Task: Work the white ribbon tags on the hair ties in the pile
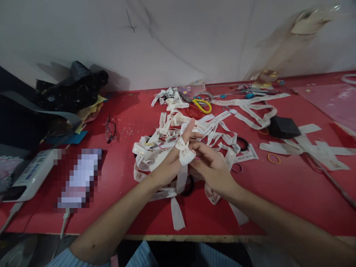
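Observation:
A white printed-ribbon bow (184,151) sits against my left hand (172,160), with a ribbon tail (182,178) hanging below it. My left index finger points up, while its other fingers are partly hidden behind the bow. From the right, my right hand (213,163) closes its bent fingers at the bow's edge. A small pink bit (197,158), perhaps an elastic, shows by those fingertips. Under and behind both hands spreads a tangled heap of printed white ribbon (143,150). A black hair tie (243,144) lies at the heap's right side.
Yellow-handled scissors (204,106) lie behind the heap on the red table (125,207). To the left are glasses (110,129), a phone (80,178) on a cable and a white power strip (33,174). A black box (283,127) and ribbon strips are at right.

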Demonstrator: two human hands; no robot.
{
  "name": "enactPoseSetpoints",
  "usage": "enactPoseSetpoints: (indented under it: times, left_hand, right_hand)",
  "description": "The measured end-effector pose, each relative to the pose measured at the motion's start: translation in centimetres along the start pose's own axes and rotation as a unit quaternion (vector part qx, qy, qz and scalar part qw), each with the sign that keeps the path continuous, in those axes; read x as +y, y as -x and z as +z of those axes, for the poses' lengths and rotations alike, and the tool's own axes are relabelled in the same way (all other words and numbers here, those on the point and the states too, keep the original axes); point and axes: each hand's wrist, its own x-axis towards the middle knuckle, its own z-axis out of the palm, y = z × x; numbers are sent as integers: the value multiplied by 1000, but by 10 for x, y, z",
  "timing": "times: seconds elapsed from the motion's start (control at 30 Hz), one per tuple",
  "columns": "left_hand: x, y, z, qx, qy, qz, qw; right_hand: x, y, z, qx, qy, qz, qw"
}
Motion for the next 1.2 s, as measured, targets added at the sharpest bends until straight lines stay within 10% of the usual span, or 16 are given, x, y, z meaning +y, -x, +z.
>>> enactPoseSetpoints:
  times: [0.43, 0.8, 1.2]
  left_hand:
    - [9, -11, -9, 23, -193, 105, 975]
    - [1, -15, -13, 93, -266, 190, 940]
    - [1, -14, -13, 95, -265, 143, 949]
  right_hand:
    - [12, -2, 2, 13, -184, 130, 974]
    - [14, -4, -2, -3, -196, 103, 975]
    - [14, -6, -3, 20, -122, 113, 986]
